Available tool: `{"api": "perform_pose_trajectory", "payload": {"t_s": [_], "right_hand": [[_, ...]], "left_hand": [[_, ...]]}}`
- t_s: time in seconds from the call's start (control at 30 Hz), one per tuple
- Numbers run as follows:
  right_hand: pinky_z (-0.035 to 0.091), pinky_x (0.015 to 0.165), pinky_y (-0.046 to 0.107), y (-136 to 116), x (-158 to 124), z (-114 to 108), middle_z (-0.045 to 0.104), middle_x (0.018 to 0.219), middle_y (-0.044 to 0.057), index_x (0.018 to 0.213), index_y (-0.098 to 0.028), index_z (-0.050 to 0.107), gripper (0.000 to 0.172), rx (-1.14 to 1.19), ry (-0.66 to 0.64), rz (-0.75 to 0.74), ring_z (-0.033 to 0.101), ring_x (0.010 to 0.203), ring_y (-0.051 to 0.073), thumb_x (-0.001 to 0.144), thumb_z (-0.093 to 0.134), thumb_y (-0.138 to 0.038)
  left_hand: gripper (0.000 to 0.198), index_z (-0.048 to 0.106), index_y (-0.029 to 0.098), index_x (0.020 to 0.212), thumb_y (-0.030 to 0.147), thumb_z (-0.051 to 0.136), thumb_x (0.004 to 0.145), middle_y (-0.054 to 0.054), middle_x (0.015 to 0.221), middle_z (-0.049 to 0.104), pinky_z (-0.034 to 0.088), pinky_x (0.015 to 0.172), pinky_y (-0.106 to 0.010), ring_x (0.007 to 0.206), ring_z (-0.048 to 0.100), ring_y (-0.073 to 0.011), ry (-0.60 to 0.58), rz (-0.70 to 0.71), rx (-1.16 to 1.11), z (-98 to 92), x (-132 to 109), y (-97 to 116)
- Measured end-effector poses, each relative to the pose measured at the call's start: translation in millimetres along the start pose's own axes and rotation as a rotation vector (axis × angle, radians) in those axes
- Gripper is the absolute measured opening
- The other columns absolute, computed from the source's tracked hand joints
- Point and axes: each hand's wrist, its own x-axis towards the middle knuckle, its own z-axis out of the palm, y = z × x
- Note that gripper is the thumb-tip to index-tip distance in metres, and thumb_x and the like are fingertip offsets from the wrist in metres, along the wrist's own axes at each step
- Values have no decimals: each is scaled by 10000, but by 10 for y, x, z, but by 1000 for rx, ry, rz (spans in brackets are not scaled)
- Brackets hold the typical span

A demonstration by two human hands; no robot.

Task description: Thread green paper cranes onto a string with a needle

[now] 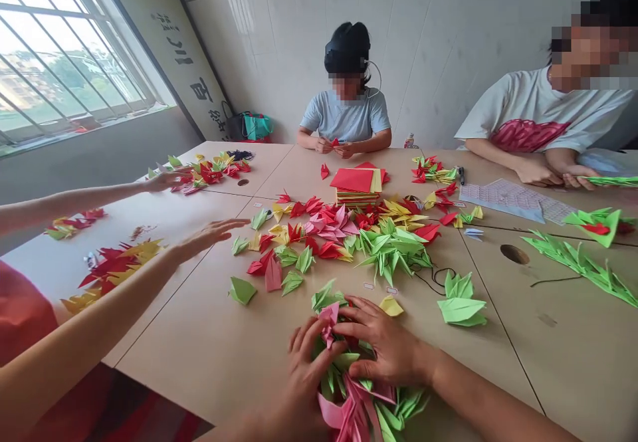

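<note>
Beige tabletop (239, 355) carries a red-and-yellow square-paper stack (355, 181); on the stack's near side, a pink-and-green folded-paper bunch (355, 407) points roughly toward it, left grip (310, 367) and right grip (387, 343) both clasping its stackward end.

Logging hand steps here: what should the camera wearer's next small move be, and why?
Probably ease the left hand and right hand inward around the pink folded-paper piece: it sits between their fingers, while green folded-paper pieces splay out below. Whether they're fastened together isn't visible.
</note>
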Motion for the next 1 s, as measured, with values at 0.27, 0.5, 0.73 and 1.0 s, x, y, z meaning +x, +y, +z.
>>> {"api": "perform_pose_trajectory", "payload": {"t_s": [0.27,0.5,0.73,1.0], "right_hand": [[343,1095,571,221,-1161,25,515,1426,105,1419,-285,480,692,-26,153,126,311,1405,365,819,607,-604],[396,1058,586,557,-1943,-10,526,1423,119,1398,-271,513,640,-194,352,275,341,1393,374,839,605,-567],[431,1044,553,748,-2421,-345,513,1436,87,1369,-302,535,535,-345,552,347,357,1392,340,895,522,-551],[353,1076,591,-154,-2654,-421,344,1550,74,1470,-304,382,715,-587,557,401,241,1431,396,873,382,-697]], "left_hand": [[762,463,348,1367,474,743,670,-115,1431,444,342,1064,-528,1353,358,-374,-298,141,-111,332,481,593],[854,379,352,1425,581,707,670,-125,1484,378,274,1075,-607,1370,311,-408,-378,267,-150,787,1050,990],[957,371,297,1454,682,699,641,-188,1554,274,204,1062,-709,1399,272,-439,-521,459,-198,927,1696,1141],[1163,174,299,1527,667,759,592,-184,1617,59,104,1088,-701,1448,7,-440,-738,496,-327,272,1456,737]]}}
